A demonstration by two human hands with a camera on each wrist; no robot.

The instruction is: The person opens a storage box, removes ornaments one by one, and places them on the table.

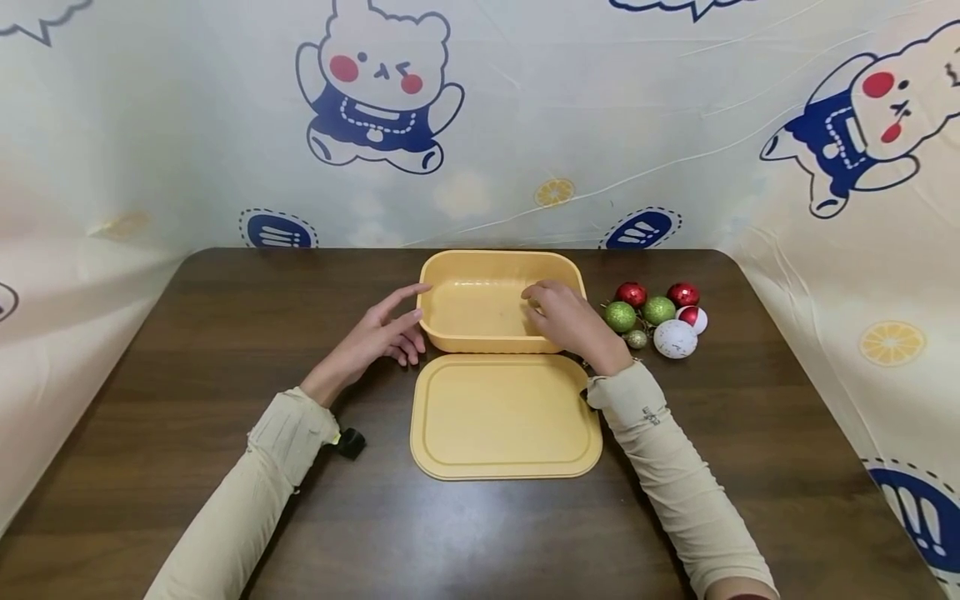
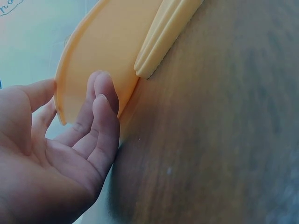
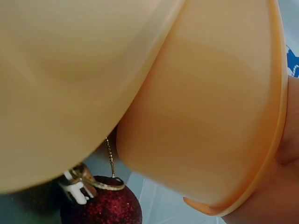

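Observation:
A yellow rectangular box (image 1: 501,343) stands at the back of the table, its inside facing up. My left hand (image 1: 378,329) is at the box's left end, index finger and thumb at the rim and the other fingers loosely bent below. In the left wrist view the left hand (image 2: 70,135) lies alongside the box's outer wall (image 2: 112,42). My right hand (image 1: 573,321) reaches over the right rim, bent fingertips inside the box; I cannot tell whether they hold anything. The right wrist view shows only part of the right hand (image 3: 268,196) behind the rim.
A flat yellow lid (image 1: 506,417) lies in front of the box. Right of the box is a cluster of baubles: glittery red (image 1: 631,293), green (image 1: 659,310), a speckled white one (image 1: 675,339) and others. A patterned cloth (image 1: 510,125) hangs behind the table.

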